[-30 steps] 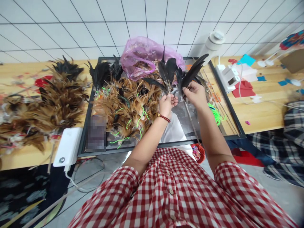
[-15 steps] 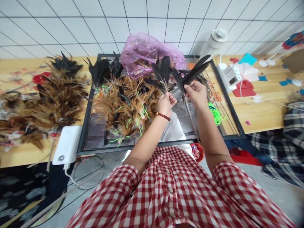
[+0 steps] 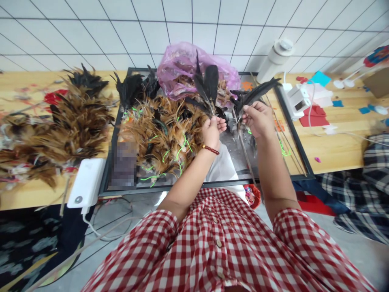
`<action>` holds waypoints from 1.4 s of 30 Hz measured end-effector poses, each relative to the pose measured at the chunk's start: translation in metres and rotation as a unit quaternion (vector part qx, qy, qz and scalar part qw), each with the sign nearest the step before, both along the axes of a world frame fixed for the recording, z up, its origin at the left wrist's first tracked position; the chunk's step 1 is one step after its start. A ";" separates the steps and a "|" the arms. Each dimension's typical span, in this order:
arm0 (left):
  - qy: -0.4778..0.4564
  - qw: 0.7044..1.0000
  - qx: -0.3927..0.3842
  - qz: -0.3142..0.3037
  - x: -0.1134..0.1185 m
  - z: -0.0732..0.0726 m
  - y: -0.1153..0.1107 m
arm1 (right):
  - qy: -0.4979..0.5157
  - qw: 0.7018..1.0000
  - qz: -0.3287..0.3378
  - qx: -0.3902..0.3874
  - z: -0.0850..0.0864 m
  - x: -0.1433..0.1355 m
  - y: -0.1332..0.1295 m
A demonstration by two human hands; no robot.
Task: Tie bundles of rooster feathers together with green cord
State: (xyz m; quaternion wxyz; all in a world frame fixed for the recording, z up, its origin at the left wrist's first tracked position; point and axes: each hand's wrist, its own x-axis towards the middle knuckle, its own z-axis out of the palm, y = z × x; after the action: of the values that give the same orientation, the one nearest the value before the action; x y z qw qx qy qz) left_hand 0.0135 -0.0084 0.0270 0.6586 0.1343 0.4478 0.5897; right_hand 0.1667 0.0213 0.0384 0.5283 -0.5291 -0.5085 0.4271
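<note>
My left hand (image 3: 213, 132), with a beaded bracelet on the wrist, pinches the quills of several upright black feathers (image 3: 210, 83). To its right, my right hand (image 3: 258, 118) is closed on a black feather (image 3: 259, 92) that slants up and to the right. More dark feathers lie beneath and beside the right hand, partly covered by it. Brown feather bundles (image 3: 167, 134) tied with green string fill the left half of the black-framed tray (image 3: 182, 187). Behind my hands sits a pink plastic bag (image 3: 179, 61) with feathers in it.
A brown feather pile (image 3: 75, 125) and a white power bank (image 3: 86, 182) lie left of the tray. A white bottle (image 3: 275, 61) stands behind, a charger (image 3: 298, 99) at the right. Thin rods (image 3: 285, 138) lie along the tray's right side. A plaid-clothed person (image 3: 364, 190) is at far right.
My right hand has moved slightly right and up, carrying its black feather away from the left hand. The left hand stays almost in place with its feathers. The view has shifted slightly.
</note>
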 end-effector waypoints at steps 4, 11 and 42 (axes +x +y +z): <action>0.016 0.998 -0.008 -0.064 0.003 -0.003 -0.002 | 0.032 0.999 0.030 -0.018 -0.001 -0.018 -0.003; 0.035 0.979 -0.058 -0.194 0.003 0.000 -0.009 | 0.043 0.999 0.011 0.031 -0.011 -0.025 0.006; -0.201 0.975 -0.009 -0.090 -0.018 0.006 0.007 | -0.586 0.793 0.070 -0.148 -0.002 -0.023 -0.009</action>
State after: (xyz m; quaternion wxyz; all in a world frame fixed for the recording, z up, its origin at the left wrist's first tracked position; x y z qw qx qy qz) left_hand -0.0044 -0.0011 0.0325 0.7864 0.0466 0.2977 0.5392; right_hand 0.1442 0.0127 0.0366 0.0122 -0.7127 -0.6870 0.1412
